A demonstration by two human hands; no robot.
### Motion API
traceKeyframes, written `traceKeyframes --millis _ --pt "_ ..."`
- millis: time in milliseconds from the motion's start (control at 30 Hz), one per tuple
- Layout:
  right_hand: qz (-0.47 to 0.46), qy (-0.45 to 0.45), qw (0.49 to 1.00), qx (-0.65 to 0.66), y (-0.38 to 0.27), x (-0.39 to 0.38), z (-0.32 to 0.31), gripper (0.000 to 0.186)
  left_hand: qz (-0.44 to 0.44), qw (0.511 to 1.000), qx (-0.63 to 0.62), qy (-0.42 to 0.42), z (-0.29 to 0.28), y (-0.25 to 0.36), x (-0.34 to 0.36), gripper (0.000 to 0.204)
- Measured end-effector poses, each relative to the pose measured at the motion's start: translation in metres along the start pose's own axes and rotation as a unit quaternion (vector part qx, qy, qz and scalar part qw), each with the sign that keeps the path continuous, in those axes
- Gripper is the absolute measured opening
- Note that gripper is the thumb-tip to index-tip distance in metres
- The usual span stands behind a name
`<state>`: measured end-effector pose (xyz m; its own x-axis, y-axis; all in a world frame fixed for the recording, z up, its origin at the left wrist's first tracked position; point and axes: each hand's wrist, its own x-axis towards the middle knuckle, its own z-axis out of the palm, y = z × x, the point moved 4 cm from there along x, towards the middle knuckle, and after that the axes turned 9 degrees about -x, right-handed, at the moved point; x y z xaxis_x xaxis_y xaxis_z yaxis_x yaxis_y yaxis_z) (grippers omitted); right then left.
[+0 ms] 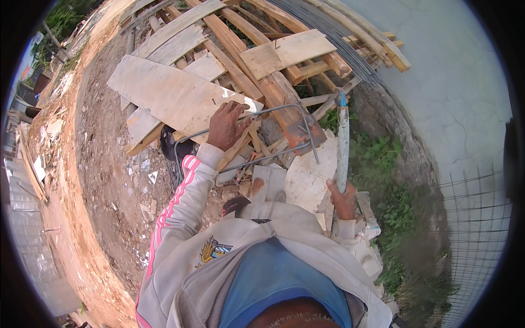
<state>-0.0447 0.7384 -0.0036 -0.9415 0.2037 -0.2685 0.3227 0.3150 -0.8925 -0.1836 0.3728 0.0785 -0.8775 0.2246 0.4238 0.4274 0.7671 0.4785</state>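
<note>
My left hand (227, 126) is closed around the upper side of a steel rod bent into a rectangular frame (299, 146). That frame lies level over a wooden beam (280, 104), whose near end carries a rusty metal plate (307, 138). My right hand (343, 201) grips the lower part of a long pale pipe (343, 145), which stands away from me. The pipe's far end is blue, and a rod seems to come out of it. Just beyond my left hand lies a wide wooden board (164, 93).
Beams and planks (287, 52) are piled ahead, with long thin steel bars (333, 33) beside them. A pale wall (454, 71) rises on the right, above weeds (377, 158) and wire mesh (473, 229). Broken slabs (311, 169) lie near my legs; rubble-strewn dirt (109, 164) spreads left.
</note>
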Motion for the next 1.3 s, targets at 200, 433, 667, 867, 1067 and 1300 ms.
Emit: traceKeyframes --millis 200,433,667,867,1067,1300 --pt "0.019 0.017 0.999 -0.024 -0.010 -0.012 -0.008 0.025 0.086 0.992 0.049 -0.084 0.087 -0.003 0.046 0.025" --pt "0.042 0.056 0.998 0.000 0.016 -0.023 -0.021 0.027 0.084 0.991 -0.009 -0.102 0.085 -0.009 0.053 0.014" --pt "0.084 0.089 0.992 0.014 0.018 -0.030 -0.033 0.026 0.113 0.989 0.019 -0.098 0.084 -0.002 0.053 0.024" --pt "0.000 0.146 0.985 -0.095 0.012 -0.028 -0.049 0.035 0.099 0.983 0.046 -0.148 0.091 -0.012 0.057 0.021" --pt "-0.070 0.094 0.972 -0.204 0.036 -0.036 -0.077 0.034 0.089 0.987 0.034 -0.131 0.086 -0.007 0.055 0.022" --pt "-0.146 0.055 0.885 -0.438 0.008 -0.017 -0.125 0.025 0.084 0.988 0.059 -0.116 0.088 -0.005 0.054 0.027"
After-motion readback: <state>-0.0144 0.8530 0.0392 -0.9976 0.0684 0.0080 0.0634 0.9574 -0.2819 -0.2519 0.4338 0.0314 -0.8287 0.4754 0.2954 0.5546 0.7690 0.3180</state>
